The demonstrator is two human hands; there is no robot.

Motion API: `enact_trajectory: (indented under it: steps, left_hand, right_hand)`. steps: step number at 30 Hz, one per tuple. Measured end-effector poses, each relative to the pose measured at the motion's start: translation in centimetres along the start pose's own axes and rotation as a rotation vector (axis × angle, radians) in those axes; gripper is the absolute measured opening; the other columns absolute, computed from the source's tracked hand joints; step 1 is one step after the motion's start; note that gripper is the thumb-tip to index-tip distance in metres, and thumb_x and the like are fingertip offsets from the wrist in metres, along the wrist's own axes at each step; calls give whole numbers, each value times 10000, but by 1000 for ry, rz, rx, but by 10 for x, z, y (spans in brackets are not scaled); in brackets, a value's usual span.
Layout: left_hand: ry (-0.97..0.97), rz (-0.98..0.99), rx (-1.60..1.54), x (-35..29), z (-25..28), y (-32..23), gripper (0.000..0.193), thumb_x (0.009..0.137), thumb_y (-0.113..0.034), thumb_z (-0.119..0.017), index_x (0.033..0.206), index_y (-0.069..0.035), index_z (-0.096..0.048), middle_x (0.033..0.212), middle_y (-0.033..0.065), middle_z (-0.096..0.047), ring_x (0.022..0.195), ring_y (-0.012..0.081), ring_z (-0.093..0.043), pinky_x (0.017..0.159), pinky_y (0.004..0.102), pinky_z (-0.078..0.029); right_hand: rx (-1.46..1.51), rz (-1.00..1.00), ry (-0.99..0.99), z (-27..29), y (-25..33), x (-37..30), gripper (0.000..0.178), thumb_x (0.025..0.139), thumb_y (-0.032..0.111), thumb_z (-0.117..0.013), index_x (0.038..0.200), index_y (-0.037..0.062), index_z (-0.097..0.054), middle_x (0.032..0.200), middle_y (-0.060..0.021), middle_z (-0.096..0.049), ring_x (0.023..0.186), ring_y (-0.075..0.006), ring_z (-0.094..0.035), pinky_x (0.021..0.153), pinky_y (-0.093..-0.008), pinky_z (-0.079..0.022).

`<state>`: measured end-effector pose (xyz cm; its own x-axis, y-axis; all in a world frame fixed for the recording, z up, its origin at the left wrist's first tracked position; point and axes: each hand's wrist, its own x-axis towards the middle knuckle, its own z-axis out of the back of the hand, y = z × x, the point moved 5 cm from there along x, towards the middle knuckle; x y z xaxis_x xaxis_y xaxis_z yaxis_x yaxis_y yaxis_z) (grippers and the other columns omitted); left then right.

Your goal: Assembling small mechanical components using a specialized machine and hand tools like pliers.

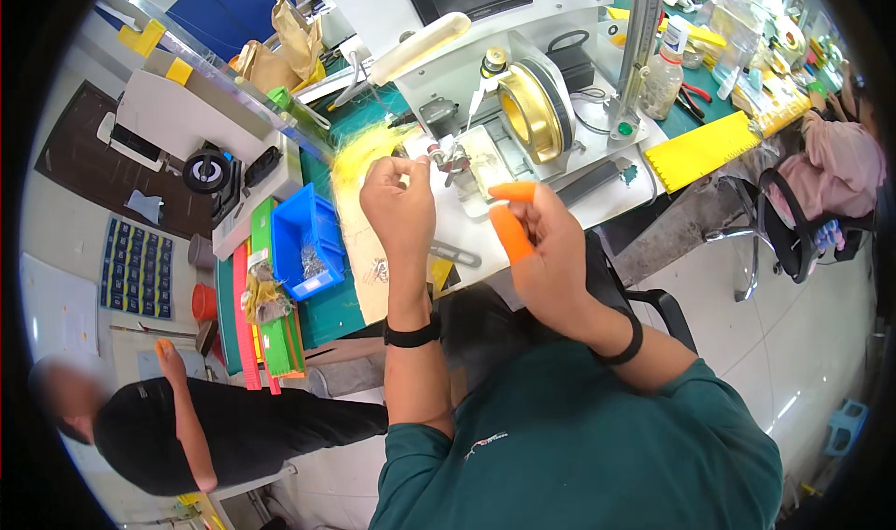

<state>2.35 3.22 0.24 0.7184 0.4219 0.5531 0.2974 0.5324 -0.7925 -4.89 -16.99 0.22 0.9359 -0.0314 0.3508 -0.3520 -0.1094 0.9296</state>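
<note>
My left hand [399,202] is raised in front of a white bench machine [504,31], thumb and fingers pressed together. Whatever sits in that pinch is too small to make out. Close to its fingertips are small metal parts [455,159] on the machine. My right hand [553,250] wears orange finger covers on thumb and index finger. Those two tips curl toward each other near the machine's front, and I cannot make out what they hold. A gold spool [530,115] stands on the machine. Fine yellow strands [369,149] lie just left of my left hand.
A blue bin [313,241] with thin metal pieces stands at left, beside green and red trays [266,278]. Yellow strips [705,150], a clear bottle [661,82] and pliers [693,101] lie to the right. A person in black [159,432] stands at lower left.
</note>
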Motion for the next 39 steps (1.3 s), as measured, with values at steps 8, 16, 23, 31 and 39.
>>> enact_trajectory:
  steps: [8,16,23,31,39]
  left_hand:
    - [262,304,-60,-15,-9,27,161,919,-119,-799,844,-11,-706,696,-48,-578,602,37,-438,549,243,-329]
    - [40,-134,300,18,23,-35,332,869,-216,-846,1175,-96,-801,879,48,-656,678,101,-508,632,286,-439]
    - [830,77,-99,68,-31,-34,211,884,-78,-815,1089,-28,-820,742,-79,-547,696,42,-497,624,229,-391]
    - [1121,5,-207,75,-59,-29,119,900,-84,-792,1006,-31,-799,751,-64,-620,698,35,-529,605,231,-407]
    - [555,-429,183,53,-44,-50,46,903,-55,-660,873,-25,-678,871,138,-628,803,319,-653,724,409,-518]
  right_hand:
    - [217,-107,-143,-27,-48,62,128,1030,39,-630,1135,-33,-627,871,-45,-661,709,-48,-543,602,-255,-439]
    - [-37,-216,-202,-29,-76,89,149,972,80,-663,1049,-47,-669,879,-130,-691,741,-193,-645,678,-358,-509]
    - [-52,-172,-225,-39,-97,108,189,968,105,-645,1051,-60,-685,902,-207,-724,807,-293,-704,730,-415,-540]
    - [197,-237,-106,-38,-75,103,182,1017,51,-588,1068,-100,-675,880,-151,-739,776,-181,-715,655,-325,-545]
    - [-20,-138,-213,-21,-55,60,184,1059,112,-624,1155,-41,-654,997,-77,-695,872,-94,-617,778,-264,-495]
